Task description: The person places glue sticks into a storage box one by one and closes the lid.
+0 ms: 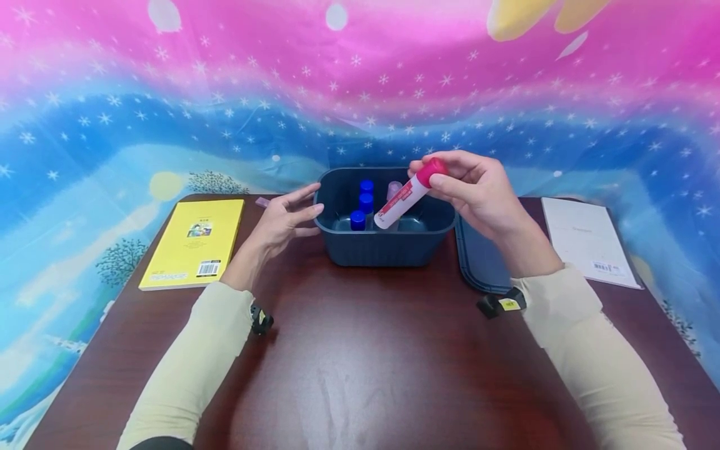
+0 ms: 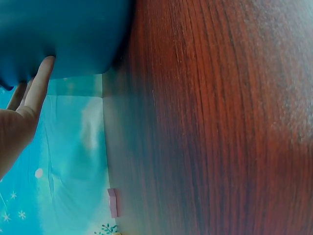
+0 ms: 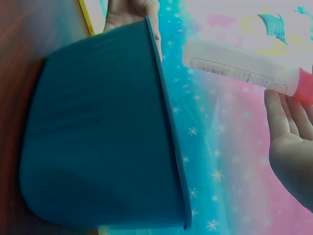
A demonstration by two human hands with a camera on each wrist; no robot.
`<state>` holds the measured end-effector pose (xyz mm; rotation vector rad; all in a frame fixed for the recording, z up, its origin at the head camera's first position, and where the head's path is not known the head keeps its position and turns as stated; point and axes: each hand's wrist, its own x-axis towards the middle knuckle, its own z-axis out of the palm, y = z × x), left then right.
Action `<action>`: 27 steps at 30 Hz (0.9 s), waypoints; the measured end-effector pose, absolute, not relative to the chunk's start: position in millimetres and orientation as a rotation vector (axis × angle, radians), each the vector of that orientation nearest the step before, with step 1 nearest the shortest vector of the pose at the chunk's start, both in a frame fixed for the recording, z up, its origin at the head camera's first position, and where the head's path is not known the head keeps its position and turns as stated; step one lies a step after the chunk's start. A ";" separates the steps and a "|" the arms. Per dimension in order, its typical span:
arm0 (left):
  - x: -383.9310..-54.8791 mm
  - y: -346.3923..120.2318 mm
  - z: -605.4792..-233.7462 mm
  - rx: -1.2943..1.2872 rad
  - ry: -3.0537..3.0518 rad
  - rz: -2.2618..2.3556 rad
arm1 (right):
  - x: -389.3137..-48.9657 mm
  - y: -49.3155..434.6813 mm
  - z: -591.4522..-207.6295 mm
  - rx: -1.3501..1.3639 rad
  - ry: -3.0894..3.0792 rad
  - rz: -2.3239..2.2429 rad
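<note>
A dark blue-grey plastic bin (image 1: 388,250) stands on the table near its back edge. My left hand (image 1: 284,219) rests its spread fingers against the bin's left end; in the left wrist view a fingertip touches the bin wall (image 2: 73,34). Above the bin's right part, my right hand (image 1: 478,194) pinches a white glue stick (image 1: 402,201) by its pink-red cap, tilted with its base down to the left. Inside the bin, several blue-capped tubes (image 1: 357,220) stand in a row, beside a pale pink item (image 1: 394,189) partly hidden behind the glue stick.
A yellow book (image 1: 194,244) lies on the left of the table (image 1: 360,350). To the right are a dark lid (image 1: 486,262), partly under my right arm, and a white book (image 1: 587,240). A small pink object (image 1: 262,202) sits at the back edge. A printed cloth hangs behind.
</note>
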<state>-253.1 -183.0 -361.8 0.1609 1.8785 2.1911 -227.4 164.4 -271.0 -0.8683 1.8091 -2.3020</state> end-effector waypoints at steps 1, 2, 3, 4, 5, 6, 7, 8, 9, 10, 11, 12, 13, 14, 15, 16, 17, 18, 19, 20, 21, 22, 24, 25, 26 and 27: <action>-253.2 -182.9 -361.8 0.162 1.878 2.192 | -228.1 165.7 -270.1 -0.860 1.821 -2.292; -253.4 -182.9 -361.8 0.162 1.876 2.194 | -229.0 166.9 -269.3 -0.856 1.835 -2.277; -253.5 -183.0 -361.8 0.162 1.875 2.195 | -229.6 168.0 -268.6 -0.851 1.844 -2.263; -253.5 -183.0 -361.8 0.162 1.875 2.195 | -230.1 169.0 -268.0 -0.847 1.860 -2.248; -253.6 -183.1 -361.8 0.163 1.874 2.196 | -230.6 169.9 -267.6 -0.846 1.873 -2.234; -253.7 -183.1 -361.8 0.164 1.874 2.196 | -231.3 170.8 -267.3 -0.844 1.875 -2.224; -253.8 -183.1 -361.8 0.165 1.873 2.197 | -231.8 171.5 -267.0 -0.840 1.890 -2.210; -253.9 -183.1 -361.8 0.164 1.872 2.197 | -232.3 172.2 -266.9 -0.835 1.907 -2.194; -253.9 -183.1 -361.8 0.163 1.871 2.197 | -233.0 173.0 -267.0 -0.826 1.925 -2.178; -254.0 -183.0 -361.7 0.162 1.870 2.196 | -233.7 173.6 -267.3 -0.818 1.953 -2.155; -254.1 -182.9 -361.7 0.161 1.869 2.195 | -234.4 174.3 -267.6 -0.808 1.977 -2.132; -254.1 -182.7 -361.6 0.160 1.868 2.193 | -235.3 175.0 -268.1 -0.792 2.008 -2.104; -254.1 -182.5 -361.5 0.159 1.867 2.193 | -236.2 175.5 -268.9 -0.777 2.055 -2.064; -254.0 -182.4 -361.4 0.159 1.866 2.193 | -237.1 176.1 -269.8 -0.759 2.094 -2.024; -254.0 -182.2 -361.3 0.159 1.867 2.192 | -237.9 176.5 -270.7 -0.742 2.139 -1.980; -254.0 -182.1 -361.2 0.161 1.868 2.191 | -238.9 176.6 -271.6 -0.726 2.177 -1.942; -254.0 -182.0 -361.2 0.162 1.869 2.191 | -239.9 176.5 -272.7 -0.708 2.214 -1.903; -254.0 -181.9 -361.1 0.161 1.869 2.192 | -241.0 176.4 -273.9 -0.692 2.256 -1.861; -253.9 -182.0 -361.1 0.160 1.871 2.193 | -242.0 176.1 -275.1 -0.681 2.292 -1.822; -253.9 -182.0 -361.1 0.159 1.871 2.193 | -242.7 175.7 -276.1 -0.669 2.322 -1.788; -253.9 -182.1 -361.2 0.158 1.870 2.193 | -243.6 175.3 -277.4 -0.658 2.349 -1.760; -253.8 -182.2 -361.2 0.158 1.869 2.194 | -244.7 175.0 -278.9 -0.649 2.370 -1.735; -253.7 -182.4 -361.3 0.158 1.869 2.194 | -246.2 174.8 -281.8 -0.633 2.405 -1.689; -253.7 -182.5 -361.4 0.159 1.869 2.194 | -247.3 174.7 -283.5 -0.626 2.411 -1.674; -253.6 -182.5 -361.4 0.160 1.869 2.194 | -248.4 174.4 -285.3 -0.617 2.414 -1.662; -253.5 -182.5 -361.4 0.161 1.870 2.194 | -249.1 174.2 -286.9 -0.610 2.413 -1.649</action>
